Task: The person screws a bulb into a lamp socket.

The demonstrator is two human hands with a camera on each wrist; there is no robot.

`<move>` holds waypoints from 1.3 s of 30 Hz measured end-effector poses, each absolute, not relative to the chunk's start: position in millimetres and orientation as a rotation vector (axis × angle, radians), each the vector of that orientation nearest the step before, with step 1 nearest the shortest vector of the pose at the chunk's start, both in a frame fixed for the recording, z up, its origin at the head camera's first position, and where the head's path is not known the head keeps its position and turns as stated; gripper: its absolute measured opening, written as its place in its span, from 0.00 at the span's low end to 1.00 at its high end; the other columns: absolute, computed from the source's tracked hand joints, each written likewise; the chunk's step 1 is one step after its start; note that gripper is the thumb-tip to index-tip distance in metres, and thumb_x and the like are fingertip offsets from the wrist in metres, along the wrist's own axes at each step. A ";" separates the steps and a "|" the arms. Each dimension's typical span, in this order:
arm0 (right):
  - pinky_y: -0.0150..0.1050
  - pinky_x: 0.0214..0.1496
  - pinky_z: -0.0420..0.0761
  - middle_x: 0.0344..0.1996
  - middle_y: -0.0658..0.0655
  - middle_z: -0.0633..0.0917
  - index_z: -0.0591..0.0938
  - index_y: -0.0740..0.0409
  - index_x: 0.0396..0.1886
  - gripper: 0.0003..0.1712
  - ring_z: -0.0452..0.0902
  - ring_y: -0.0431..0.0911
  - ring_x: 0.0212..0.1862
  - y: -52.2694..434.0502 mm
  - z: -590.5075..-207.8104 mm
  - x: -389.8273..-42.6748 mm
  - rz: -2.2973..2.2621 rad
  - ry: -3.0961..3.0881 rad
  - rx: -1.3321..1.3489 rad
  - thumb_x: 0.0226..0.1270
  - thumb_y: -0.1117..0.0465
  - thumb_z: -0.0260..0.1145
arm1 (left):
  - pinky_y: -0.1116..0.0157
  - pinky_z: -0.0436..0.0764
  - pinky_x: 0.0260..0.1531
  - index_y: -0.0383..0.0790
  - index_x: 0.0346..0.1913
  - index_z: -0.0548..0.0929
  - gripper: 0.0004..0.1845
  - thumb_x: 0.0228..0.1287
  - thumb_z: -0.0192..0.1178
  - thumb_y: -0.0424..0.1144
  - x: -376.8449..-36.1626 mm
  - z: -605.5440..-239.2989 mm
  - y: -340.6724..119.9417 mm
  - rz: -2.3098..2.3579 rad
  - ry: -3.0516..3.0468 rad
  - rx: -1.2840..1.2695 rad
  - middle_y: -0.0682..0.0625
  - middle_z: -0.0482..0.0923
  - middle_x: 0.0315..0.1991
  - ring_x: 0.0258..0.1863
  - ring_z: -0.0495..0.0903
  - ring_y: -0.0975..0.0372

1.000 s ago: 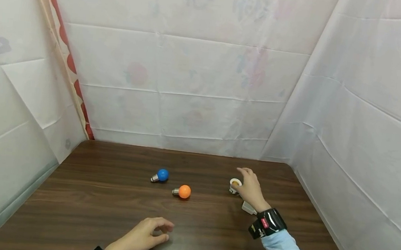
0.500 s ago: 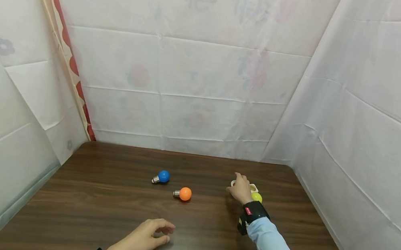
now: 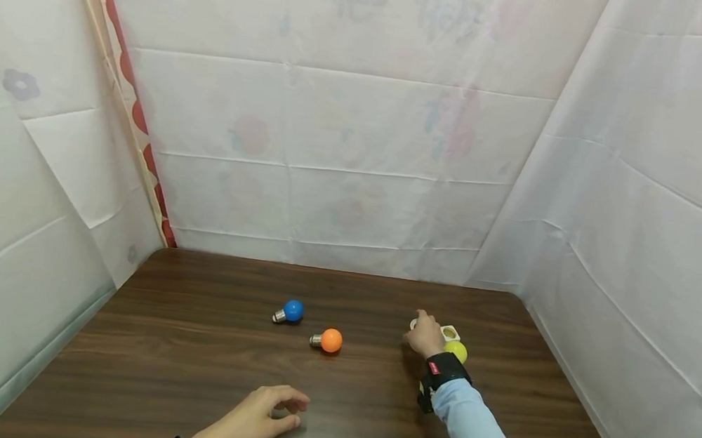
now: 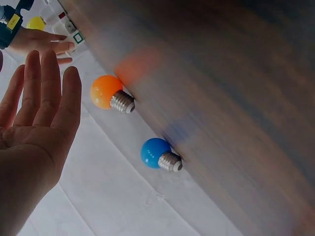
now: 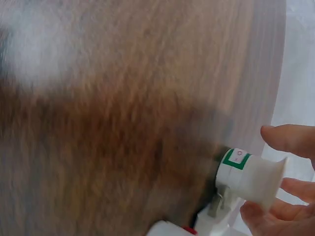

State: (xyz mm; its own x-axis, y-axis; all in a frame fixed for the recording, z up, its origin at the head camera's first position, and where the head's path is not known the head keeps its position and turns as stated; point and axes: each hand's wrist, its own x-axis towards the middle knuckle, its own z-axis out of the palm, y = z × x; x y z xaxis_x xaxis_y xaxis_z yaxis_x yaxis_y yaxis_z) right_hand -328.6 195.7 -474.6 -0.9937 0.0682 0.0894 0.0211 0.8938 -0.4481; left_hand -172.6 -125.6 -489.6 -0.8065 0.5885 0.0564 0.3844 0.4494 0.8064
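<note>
My right hand [image 3: 426,336] is at the right side of the table, its fingers curled round a white lamp socket [image 5: 248,174] with a green-edged label. In the right wrist view one fingertip overlaps the socket's rim. A yellow bulb [image 3: 456,350] and a square white piece with a round opening [image 3: 451,333] show just right of that hand. Held loosely over the table front, my left hand [image 3: 249,417] has nothing in it. Ahead of it lie an orange bulb [image 3: 331,340] and a blue bulb [image 3: 293,310], both with metal screw ends pointing left.
The dark wooden table [image 3: 185,358] is bounded by white printed cloth [image 3: 358,142] at the back and both sides. A red-edged strip [image 3: 139,114] runs down the back left corner. A red switch [image 4: 62,15] shows on the white fixture in the left wrist view.
My right hand has moved down and slightly left onto the white socket, uncovering the yellow bulb, and then stayed there. The left hand and loose bulbs hold their places; the view shifts slightly.
</note>
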 end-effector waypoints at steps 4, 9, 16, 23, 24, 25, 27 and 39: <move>0.52 0.45 0.76 0.45 0.69 0.79 0.72 0.69 0.55 0.33 0.76 0.60 0.45 194.3 -483.6 -328.1 0.750 -2.940 -0.034 0.45 0.66 0.70 | 0.59 0.79 0.42 0.38 0.52 0.77 0.16 0.64 0.56 0.42 -171.0 -490.9 -125.7 1.284 2.474 0.853 0.49 0.80 0.44 0.41 0.76 0.72; 0.50 0.45 0.76 0.44 0.68 0.79 0.73 0.70 0.52 0.28 0.75 0.57 0.43 192.1 -491.0 -326.5 0.888 -2.868 -0.001 0.46 0.70 0.67 | 0.62 0.79 0.42 0.37 0.52 0.77 0.16 0.64 0.56 0.42 -171.2 -489.6 -125.4 1.283 2.473 0.849 0.49 0.80 0.44 0.41 0.76 0.71; 0.50 0.45 0.75 0.43 0.68 0.79 0.73 0.70 0.51 0.29 0.76 0.57 0.43 192.7 -498.6 -324.3 0.912 -2.832 0.001 0.44 0.71 0.65 | 0.64 0.79 0.43 0.38 0.52 0.77 0.16 0.64 0.56 0.42 -172.4 -486.5 -125.0 1.267 2.473 0.834 0.49 0.80 0.44 0.41 0.76 0.71; 0.51 0.46 0.75 0.42 0.69 0.80 0.71 0.70 0.52 0.33 0.76 0.59 0.43 191.8 -505.3 -322.7 0.959 -2.800 0.000 0.41 0.71 0.68 | 0.61 0.79 0.42 0.38 0.52 0.78 0.16 0.63 0.56 0.41 -171.4 -486.2 -123.9 1.272 2.472 0.841 0.50 0.80 0.44 0.41 0.77 0.69; 0.51 0.46 0.75 0.41 0.69 0.80 0.71 0.70 0.52 0.33 0.76 0.58 0.42 191.4 -505.2 -322.9 0.961 -2.804 -0.001 0.40 0.71 0.69 | 0.62 0.79 0.42 0.39 0.52 0.78 0.16 0.63 0.56 0.42 -171.7 -486.8 -124.1 1.269 2.477 0.841 0.50 0.80 0.44 0.41 0.77 0.70; 0.51 0.47 0.75 0.41 0.69 0.80 0.70 0.70 0.52 0.34 0.76 0.59 0.43 190.9 -504.9 -322.9 0.968 -2.810 -0.001 0.40 0.72 0.70 | 0.63 0.79 0.42 0.39 0.51 0.78 0.16 0.64 0.56 0.42 -172.1 -487.2 -124.0 1.267 2.483 0.843 0.50 0.80 0.44 0.41 0.77 0.70; 0.51 0.47 0.75 0.41 0.69 0.80 0.70 0.69 0.52 0.35 0.76 0.59 0.43 189.9 -503.8 -322.4 0.978 -2.822 0.012 0.39 0.73 0.72 | 0.64 0.79 0.42 0.38 0.51 0.78 0.16 0.64 0.56 0.42 -172.7 -488.3 -124.2 1.261 2.492 0.848 0.50 0.80 0.43 0.40 0.77 0.70; 0.51 0.48 0.75 0.39 0.63 0.82 0.76 0.65 0.45 0.29 0.77 0.55 0.43 185.1 -506.3 -319.1 0.920 -2.845 0.131 0.38 0.65 0.77 | 0.62 0.79 0.43 0.38 0.51 0.78 0.16 0.64 0.56 0.41 -172.4 -491.1 -124.3 1.254 2.501 0.857 0.49 0.80 0.43 0.41 0.76 0.71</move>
